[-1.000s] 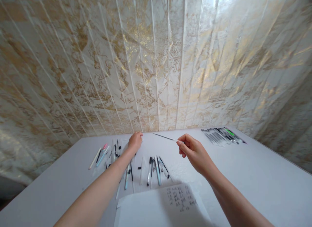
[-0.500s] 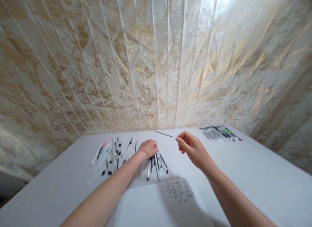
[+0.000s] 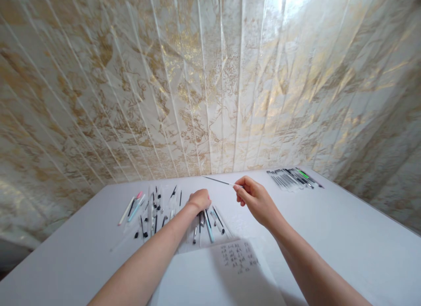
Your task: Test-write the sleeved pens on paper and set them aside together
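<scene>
Between the thumb and fingers of my right hand (image 3: 250,194) is a thin pen refill (image 3: 217,180), its long end pointing left and slightly up above the table. My left hand (image 3: 200,199) rests at the top of a cluster of pens and pen parts, fingers curled down; what they grip is hidden. Just below that hand lie a light blue pen (image 3: 209,227), a clear pen with a black tip (image 3: 195,233) and a dark refill (image 3: 219,220). A sheet of paper with handwriting (image 3: 238,255) lies nearer to me, partly in shadow.
Loose pen parts and black caps (image 3: 158,207) spread across the left of the white table (image 3: 329,236). A white pen with a pink one (image 3: 139,194) lies farther left. At the back right is a row of pens and refills (image 3: 289,179), one bright green. A patterned curtain (image 3: 197,78) hangs behind.
The view has shifted slightly. My left hand has curled further over the pens, and a few pens beneath it lie a little differently. My right hand still holds the refill.
</scene>
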